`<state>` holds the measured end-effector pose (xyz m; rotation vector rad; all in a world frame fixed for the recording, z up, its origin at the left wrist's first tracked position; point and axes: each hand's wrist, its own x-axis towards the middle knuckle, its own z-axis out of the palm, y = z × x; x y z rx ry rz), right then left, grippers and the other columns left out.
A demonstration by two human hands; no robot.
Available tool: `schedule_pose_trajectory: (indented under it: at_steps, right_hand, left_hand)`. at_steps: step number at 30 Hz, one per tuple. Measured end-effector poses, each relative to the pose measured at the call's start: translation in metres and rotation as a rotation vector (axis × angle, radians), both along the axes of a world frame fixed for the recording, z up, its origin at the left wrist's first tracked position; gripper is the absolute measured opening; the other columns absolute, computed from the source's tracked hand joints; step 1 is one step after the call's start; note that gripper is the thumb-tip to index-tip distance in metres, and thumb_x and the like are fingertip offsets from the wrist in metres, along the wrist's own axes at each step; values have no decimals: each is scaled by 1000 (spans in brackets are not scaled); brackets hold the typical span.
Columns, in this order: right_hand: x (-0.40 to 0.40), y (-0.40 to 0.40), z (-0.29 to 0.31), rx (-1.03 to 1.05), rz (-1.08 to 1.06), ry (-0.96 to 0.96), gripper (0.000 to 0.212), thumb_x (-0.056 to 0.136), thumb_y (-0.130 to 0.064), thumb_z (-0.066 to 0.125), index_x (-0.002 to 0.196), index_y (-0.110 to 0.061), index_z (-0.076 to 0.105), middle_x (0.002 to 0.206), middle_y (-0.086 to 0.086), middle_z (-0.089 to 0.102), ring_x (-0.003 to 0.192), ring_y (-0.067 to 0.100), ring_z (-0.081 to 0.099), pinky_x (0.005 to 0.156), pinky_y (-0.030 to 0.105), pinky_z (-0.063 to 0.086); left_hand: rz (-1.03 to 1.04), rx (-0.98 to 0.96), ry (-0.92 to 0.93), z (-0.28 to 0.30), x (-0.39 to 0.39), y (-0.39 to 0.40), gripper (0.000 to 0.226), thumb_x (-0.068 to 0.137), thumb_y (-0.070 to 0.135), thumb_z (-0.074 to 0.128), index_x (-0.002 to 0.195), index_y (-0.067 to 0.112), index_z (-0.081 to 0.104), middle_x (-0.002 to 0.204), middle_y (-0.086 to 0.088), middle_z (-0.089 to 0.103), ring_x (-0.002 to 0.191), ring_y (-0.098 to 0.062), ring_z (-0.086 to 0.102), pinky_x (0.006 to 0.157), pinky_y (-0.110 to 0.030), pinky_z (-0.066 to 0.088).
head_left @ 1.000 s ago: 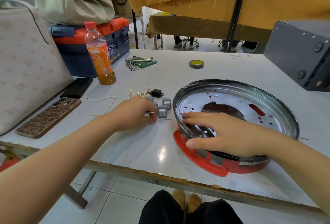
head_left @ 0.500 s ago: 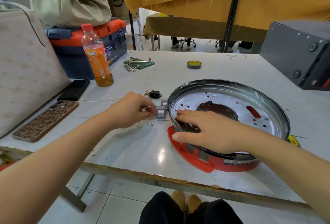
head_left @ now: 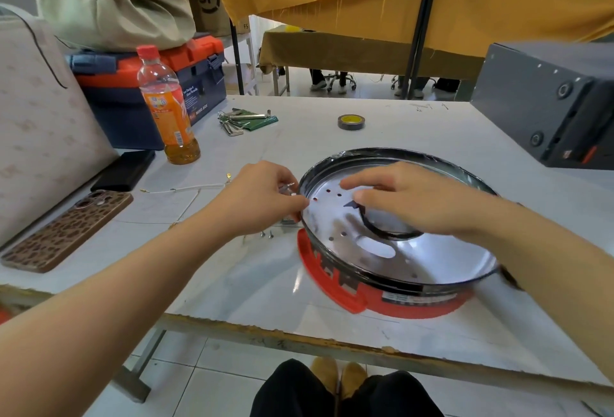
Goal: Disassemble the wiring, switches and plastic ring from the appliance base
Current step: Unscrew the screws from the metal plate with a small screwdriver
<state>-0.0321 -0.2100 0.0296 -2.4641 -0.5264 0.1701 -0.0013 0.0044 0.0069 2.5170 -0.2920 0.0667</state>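
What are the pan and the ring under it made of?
Pan: looks like thin sheet metal, bright and mirror-like, with punched holes and a dark rolled rim. Ring: looks like moulded plastic, matte red-orange, with squared slots along its wall. Neither is certain from the look alone.

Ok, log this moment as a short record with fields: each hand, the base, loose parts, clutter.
left hand: pinches a small metal part at the base's left rim
right hand: fingers spread over the metal pan, holds nothing
appliance base: metal pan in red plastic ring, on white table
loose parts: white wire, two screws
clutter: bottle, two phones, tape roll
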Motion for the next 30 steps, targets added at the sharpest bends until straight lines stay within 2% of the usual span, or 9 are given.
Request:
schedule_pose_trajectory:
  at_steps: [2, 3, 7, 8, 10, 16, 25, 28, 30]
  right_hand:
    - [4, -16, 1, -145, 26, -74, 29, 93, -34, 55, 122, -34, 61, 117, -21, 57, 100, -3, 50, 78, -4, 33]
    - [5, -22, 0, -196, 33, -91, 30, 91, -33, 58, 121, -34, 61, 118, -20, 58, 101, -1, 50, 79, -3, 33]
    - [4, -30, -7, -298, 60, -133, 34, 89, -30, 62, 123, -31, 61, 124, -12, 60, 110, 9, 54, 94, 21, 40]
    - [5, -29, -9, -320, 75, -144, 36, 90, -31, 61, 125, -30, 59, 127, -11, 58, 113, 9, 53, 98, 23, 38]
    - [6, -28, -12, -353, 114, -170, 39, 91, -32, 59, 130, -28, 56, 134, -13, 53, 119, 6, 47, 99, 13, 29]
    - [9, -25, -21, -421, 172, -274, 38, 96, -24, 49, 134, -26, 52, 139, -14, 44, 125, 7, 35, 98, 11, 19]
    - [9, -28, -24, -396, 153, -302, 38, 96, -21, 47, 134, -24, 50, 136, -11, 48, 123, 8, 36, 100, 13, 22]
    - [11, -27, -24, -393, 162, -298, 44, 96, -23, 47, 140, -26, 43, 142, -12, 43, 127, 6, 32, 99, 11, 18]
    - [14, -25, -26, -446, 197, -264, 48, 97, -25, 45, 145, -28, 36, 149, -15, 34, 134, 5, 24, 103, 13, 13]
  left_hand:
    - [12, 35, -8, 3, 3, -1, 15, 84, 26, 66, 96, 18, 69, 74, 1, 66, 57, -9, 54, 47, -21, 45]
    - [15, 50, -12, 3, 5, -1, 16, 84, 24, 64, 97, 17, 70, 79, -3, 67, 60, -10, 56, 52, -22, 46]
    - [27, 47, -9, 2, 13, -1, 20, 86, 21, 59, 103, 23, 70, 93, -3, 68, 80, -16, 58, 71, -31, 50]
    - [28, 48, -9, 1, 15, -1, 22, 88, 21, 57, 104, 25, 70, 97, -2, 68, 85, -17, 58, 76, -32, 50]
    - [30, 42, -8, -1, 19, -2, 25, 90, 20, 54, 110, 27, 68, 108, 0, 67, 93, -16, 55, 82, -28, 45]
    - [39, 68, -44, -9, 27, -6, 31, 93, 20, 48, 118, 29, 64, 113, 0, 66, 92, -15, 55, 76, -26, 40]
    - [14, 62, -78, -12, 33, -10, 32, 94, 17, 47, 119, 26, 64, 110, -4, 68, 87, -15, 52, 75, -22, 36]
    - [-1, 58, -77, -12, 34, -11, 31, 94, 19, 47, 120, 25, 64, 110, -5, 68, 85, -15, 53, 73, -22, 37]
    - [-8, 60, -86, -11, 34, -12, 31, 95, 20, 47, 120, 25, 64, 108, -5, 68, 79, -13, 55, 65, -22, 40]
